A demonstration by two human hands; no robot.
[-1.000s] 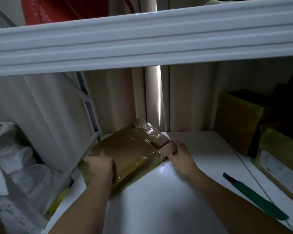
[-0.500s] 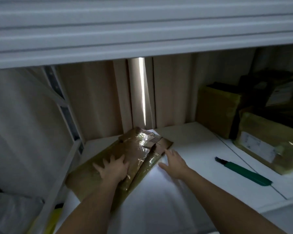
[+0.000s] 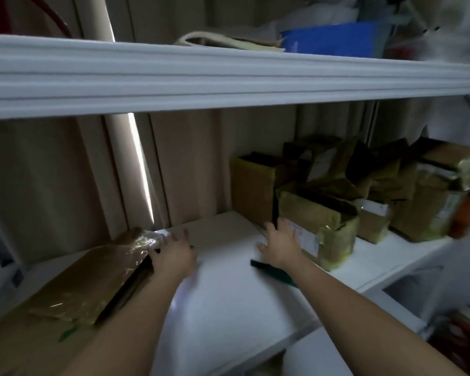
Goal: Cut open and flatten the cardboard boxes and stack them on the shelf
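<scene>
A flattened cardboard box, brown with shiny tape, lies on the left of the white shelf. My left hand hovers at its right edge with fingers spread, holding nothing. My right hand is open, its fingers reaching the near taped box with a white label. A green-handled cutter lies on the shelf just under my right wrist, partly hidden by it.
Several more taped cardboard boxes crowd the shelf's right side, one upright box at the back. A white upper shelf beam runs overhead with a blue item on it. Beige curtain hangs behind.
My left hand has lifted off the flattened box to its right edge. My right hand has moved right, from beside the flattened box to the labelled box. The view swung right.
</scene>
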